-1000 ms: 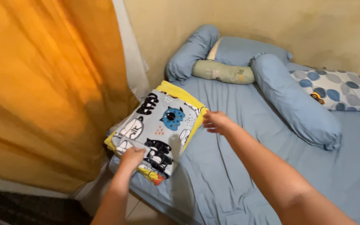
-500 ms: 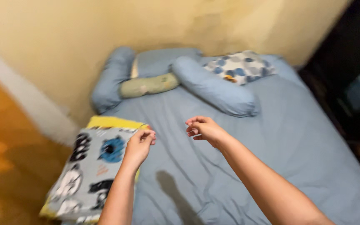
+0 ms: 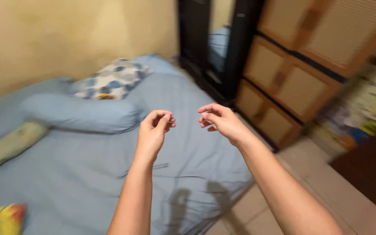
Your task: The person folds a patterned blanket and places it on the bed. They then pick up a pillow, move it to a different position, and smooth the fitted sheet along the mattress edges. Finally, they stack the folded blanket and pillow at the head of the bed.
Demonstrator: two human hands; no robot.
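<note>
Nothing is being held: the left hand (image 3: 153, 130) and right hand (image 3: 220, 122) are being kept empty above the blue bed sheet (image 3: 188, 174), fingers loosely curled and not clamped on anything. The sheet is lying spread, slightly creased; pillows (image 3: 83, 115) are resting far left.

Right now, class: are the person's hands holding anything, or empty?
Empty. The left hand and right hand hover over the blue sheet, fingers loosely curled, grasping nothing.

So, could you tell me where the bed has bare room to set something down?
The sheet lies bare beneath both hands, from the blue bolster down to the bed's floor-side edge. The wall side is crowded: bolster, patterned pillow, green roll.
</note>
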